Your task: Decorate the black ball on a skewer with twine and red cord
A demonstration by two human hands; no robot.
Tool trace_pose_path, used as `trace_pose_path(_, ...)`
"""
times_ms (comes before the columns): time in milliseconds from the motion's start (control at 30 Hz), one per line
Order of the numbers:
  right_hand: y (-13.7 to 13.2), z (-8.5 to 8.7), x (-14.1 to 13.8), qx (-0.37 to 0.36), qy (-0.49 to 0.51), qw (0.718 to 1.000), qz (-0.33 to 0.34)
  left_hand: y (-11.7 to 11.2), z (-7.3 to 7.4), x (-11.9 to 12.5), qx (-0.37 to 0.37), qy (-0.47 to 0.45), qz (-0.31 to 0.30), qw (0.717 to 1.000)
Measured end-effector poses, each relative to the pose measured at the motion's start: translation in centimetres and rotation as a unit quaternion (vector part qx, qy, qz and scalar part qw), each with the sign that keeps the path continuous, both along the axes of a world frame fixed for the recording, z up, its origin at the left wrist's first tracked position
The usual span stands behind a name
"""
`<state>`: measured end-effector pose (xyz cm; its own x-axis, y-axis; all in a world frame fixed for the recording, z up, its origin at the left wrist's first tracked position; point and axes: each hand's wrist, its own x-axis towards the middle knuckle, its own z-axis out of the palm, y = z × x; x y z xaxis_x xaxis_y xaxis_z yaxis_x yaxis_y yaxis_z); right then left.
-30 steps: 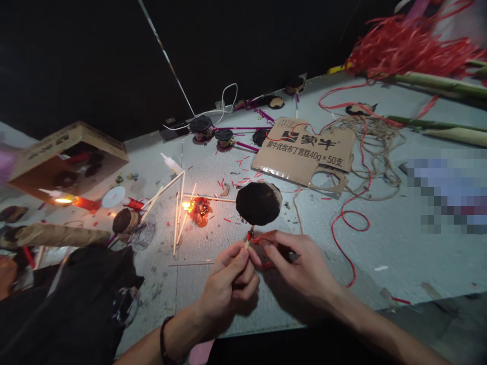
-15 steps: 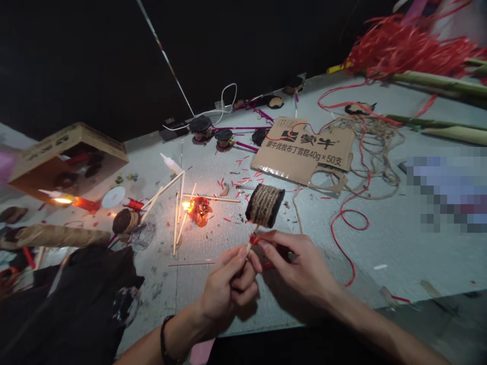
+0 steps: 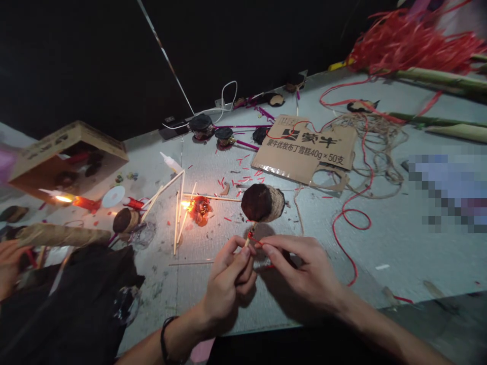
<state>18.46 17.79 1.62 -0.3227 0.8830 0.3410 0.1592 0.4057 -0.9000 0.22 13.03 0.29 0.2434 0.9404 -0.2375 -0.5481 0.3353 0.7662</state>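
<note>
Between my hands stands a small drum on a wooden stick (image 3: pixel 247 242), its drum head (image 3: pixel 263 203) dark on the face and wound with brown twine round the side. My left hand (image 3: pixel 230 276) is closed on the stick below the drum. Red cord (image 3: pixel 250 235) is wrapped round the stick just under the drum. My right hand (image 3: pixel 304 268) pinches the red cord a little to the right of the stick. Part of the cord is hidden by my fingers.
A lit flame burns beside melted red wax (image 3: pixel 200 210), near loose wooden sticks (image 3: pixel 177 218). Another flame is at a red candle (image 3: pixel 87 204). Cut cardboard (image 3: pixel 304 147), tangled twine (image 3: pixel 384 147) and small drums (image 3: pixel 201 126) lie farther back. Another person's hand (image 3: pixel 9 266) shows at left.
The drum has turned, so its dark face shows instead of mostly its twine-wound side. My right hand has drawn slightly away from the stick with the cord. Another person's hand has appeared at left.
</note>
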Motion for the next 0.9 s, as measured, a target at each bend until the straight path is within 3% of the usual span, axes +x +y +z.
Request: trace_pose_path(900,0.36,0.43,-0.23,-0.094,-0.039,0.995,0.014,0.04,-0.42,-0.41,0.01,-0.076,-0.047,0.996)
